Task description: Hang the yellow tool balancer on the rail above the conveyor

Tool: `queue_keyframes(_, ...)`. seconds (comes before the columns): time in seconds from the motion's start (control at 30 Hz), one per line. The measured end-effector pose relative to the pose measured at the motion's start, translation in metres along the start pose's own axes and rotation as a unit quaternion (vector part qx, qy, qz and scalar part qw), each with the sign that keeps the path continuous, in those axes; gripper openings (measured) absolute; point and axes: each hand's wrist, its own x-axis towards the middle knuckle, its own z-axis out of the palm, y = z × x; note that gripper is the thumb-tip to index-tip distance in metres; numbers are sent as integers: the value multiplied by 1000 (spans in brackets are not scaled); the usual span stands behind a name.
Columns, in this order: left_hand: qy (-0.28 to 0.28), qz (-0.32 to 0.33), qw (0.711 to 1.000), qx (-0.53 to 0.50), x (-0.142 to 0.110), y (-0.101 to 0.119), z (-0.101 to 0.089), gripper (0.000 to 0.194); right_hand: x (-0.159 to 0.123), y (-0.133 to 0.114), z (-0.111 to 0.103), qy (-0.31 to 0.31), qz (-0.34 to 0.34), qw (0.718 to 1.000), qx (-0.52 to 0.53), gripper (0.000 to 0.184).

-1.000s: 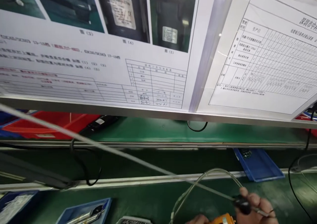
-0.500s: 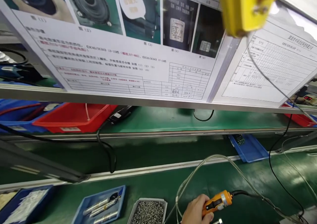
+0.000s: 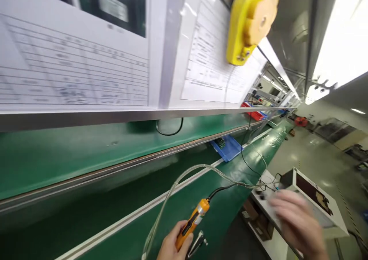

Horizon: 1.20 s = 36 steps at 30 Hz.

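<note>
My left hand (image 3: 171,246) is closed around an orange electric screwdriver (image 3: 192,223) at the bottom middle, its black cable and a clear hose (image 3: 184,174) running off over the green bench. My right hand (image 3: 296,221) is blurred by motion at the lower right, fingers stretched out over a white box-shaped device (image 3: 312,198) with a dark panel. A small metal part (image 3: 197,242) lies just right of the screwdriver.
A yellow tool balancer (image 3: 250,20) hangs overhead, its thin wire dropping down. Laminated work sheets (image 3: 86,53) cover a board above the green shelf (image 3: 86,152). A blue tray (image 3: 227,147) sits on the bench. The line runs away to the right beside an open floor.
The view has swung sharply right. The screw tray and blue bins at the bottom left have left the picture. My right hand and the white device have come into view.
</note>
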Motion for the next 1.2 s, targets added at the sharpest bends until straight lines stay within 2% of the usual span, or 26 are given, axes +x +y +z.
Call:
queue_keyframes(0.07, -4, 4, 1000, -17, 0, 10, 1, 60, 5, -5, 30, -101, -27, 994, 22, 27)
queue_keyframes(0.13, 4, 6, 1000, -27, -1, 22, 3, 60, 4, 1, 70, -189, -30, 981, 41, 14)
queue_keyframes(0.2, 18, 6, 999, -28, -1, 31, 5, 64, -6, 11, 106, -227, -31, 973, 12, 6)
queue_keyframes(0.27, 19, 5, 999, -25, -1, 37, 6, 68, -19, 22, 131, -214, -13, 976, -25, 6)
queue_keyframes(0.37, 9, -2, 1000, -27, -2, 42, 7, 67, -36, 30, 151, -106, 76, 991, 0, 7)
queue_keyframes(0.43, 5, -6, 1000, -28, -5, 45, 9, 64, -40, 27, 157, -37, 123, 991, 42, 16)
queue_keyframes(0.5, 0, -5, 1000, -22, -8, 47, 11, 63, -41, 19, 162, 0, 138, 988, 63, 21)
queue_keyframes(0.63, -7, 5, 1000, -9, -12, 54, 18, 57, -37, 6, 170, 34, 143, 987, 59, 23)
queue_keyframes(0.73, -5, 9, 1000, -5, -13, 60, 21, 53, -39, 3, 175, 45, 115, 991, 43, 25)
queue_keyframes(0.9, 3, 13, 1000, -5, -10, 65, 24, 52, -44, 0, 178, 41, 82, 996, 9, 26)
queue_keyframes(1.07, 14, 12, 1000, -19, -6, 59, 25, 53, -48, -3, 174, 16, 52, 998, -7, 22)
queue_keyframes(1.13, 16, 30, 999, -9, -4, 51, 25, 48, -48, 0, 166, -22, 40, 999, 1, 19)
queue_keyframes(1.2, 25, 52, 998, -4, -1, 42, 24, 48, -43, 4, 149, -91, 22, 996, 2, 19)
